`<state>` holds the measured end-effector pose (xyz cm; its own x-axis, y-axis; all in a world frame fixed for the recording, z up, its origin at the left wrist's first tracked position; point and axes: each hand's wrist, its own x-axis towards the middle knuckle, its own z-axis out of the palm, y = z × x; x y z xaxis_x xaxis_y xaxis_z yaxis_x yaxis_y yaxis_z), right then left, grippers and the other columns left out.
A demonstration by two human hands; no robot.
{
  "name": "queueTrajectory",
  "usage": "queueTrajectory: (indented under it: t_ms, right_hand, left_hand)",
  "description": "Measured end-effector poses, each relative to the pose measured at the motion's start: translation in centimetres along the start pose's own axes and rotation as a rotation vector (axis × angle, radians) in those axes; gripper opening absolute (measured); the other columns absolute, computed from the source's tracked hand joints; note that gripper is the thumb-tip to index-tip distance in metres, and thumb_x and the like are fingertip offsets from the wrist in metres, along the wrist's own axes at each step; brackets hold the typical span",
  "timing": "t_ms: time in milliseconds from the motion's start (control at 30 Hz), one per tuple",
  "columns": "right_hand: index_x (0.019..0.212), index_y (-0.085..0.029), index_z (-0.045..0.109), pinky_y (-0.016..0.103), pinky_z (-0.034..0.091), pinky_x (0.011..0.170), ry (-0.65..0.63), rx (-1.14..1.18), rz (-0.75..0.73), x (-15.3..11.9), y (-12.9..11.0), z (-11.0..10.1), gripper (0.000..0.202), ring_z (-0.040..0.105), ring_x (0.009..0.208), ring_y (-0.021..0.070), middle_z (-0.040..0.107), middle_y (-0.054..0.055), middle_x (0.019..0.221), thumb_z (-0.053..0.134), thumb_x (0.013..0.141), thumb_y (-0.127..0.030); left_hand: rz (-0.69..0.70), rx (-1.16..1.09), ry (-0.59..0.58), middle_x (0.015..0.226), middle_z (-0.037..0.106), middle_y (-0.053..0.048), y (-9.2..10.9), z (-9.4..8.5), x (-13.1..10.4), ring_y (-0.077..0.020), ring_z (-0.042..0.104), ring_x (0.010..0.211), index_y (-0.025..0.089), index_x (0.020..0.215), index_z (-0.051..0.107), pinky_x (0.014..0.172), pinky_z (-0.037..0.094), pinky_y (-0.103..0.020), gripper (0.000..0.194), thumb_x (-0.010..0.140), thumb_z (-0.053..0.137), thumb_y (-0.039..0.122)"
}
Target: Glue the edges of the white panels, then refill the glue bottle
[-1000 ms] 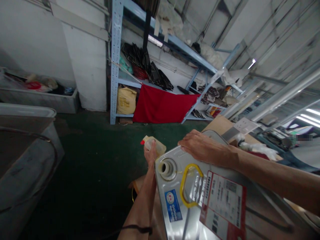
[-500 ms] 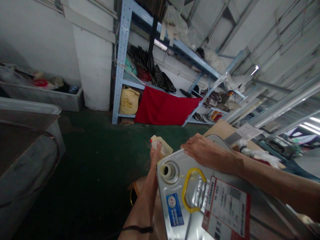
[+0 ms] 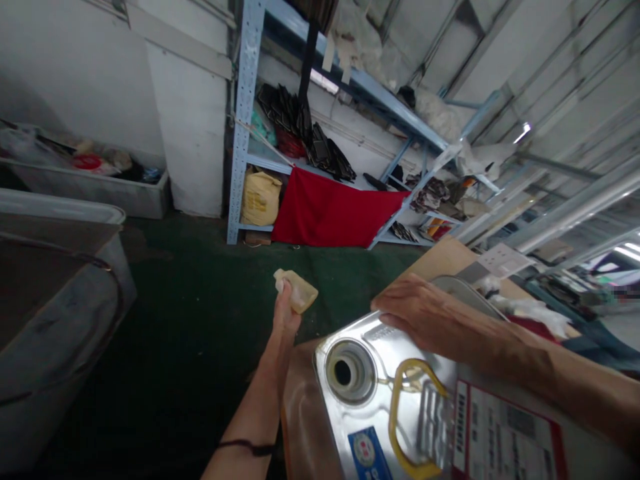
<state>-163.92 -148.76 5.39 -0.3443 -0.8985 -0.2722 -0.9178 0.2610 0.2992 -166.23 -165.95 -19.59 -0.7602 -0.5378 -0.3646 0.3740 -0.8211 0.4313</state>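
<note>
Your left hand (image 3: 286, 312) grips the small bottle (image 3: 296, 291) at eleven o'clock of the tin's spout (image 3: 345, 371); your right hand (image 3: 425, 313) lies flat, steadying the metal tin (image 3: 400, 400); filling looks underway, so next bring bottle mouth under spout.

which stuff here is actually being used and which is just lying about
In use:
left hand holding a small yellowish bottle
right hand resting on the top edge of the metal can
can's open spout and yellow handle

Lying about:
blue shelf rack
red cloth
yellow sack
grey tub
cardboard
</note>
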Motion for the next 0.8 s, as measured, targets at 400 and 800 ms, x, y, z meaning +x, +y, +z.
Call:
queueTrajectory:
  t_ms: [400,800]
  right_hand:
    - [0.082,-0.017,0.064,0.033,0.036,0.083,-0.002,0.069,0.012,0.2,-0.1,-0.4,0.021,0.062,0.083,0.0193,0.07,0.005,0.084,0.045,0.091,-0.014]
    - [0.081,-0.016,0.065,0.034,0.035,0.08,-0.059,-0.039,0.008,1.7,-2.3,-0.5,0.023,0.062,0.083,0.0216,0.07,0.007,0.082,0.044,0.089,-0.011]
  left_hand:
    - [0.361,0.754,-0.178,0.103,0.061,-0.006,5.9,-5.8,-8.8,-0.0252,0.059,0.098,0.019,0.112,0.056,0.084,0.048,-0.034,0.071,0.048,0.08,0.038]
    - [0.527,1.258,-0.383,0.133,0.033,-0.015,4.6,-12.3,-14.9,-0.0347,0.045,0.124,0.018,0.123,0.045,0.099,0.043,-0.052,0.069,0.069,0.066,0.054]
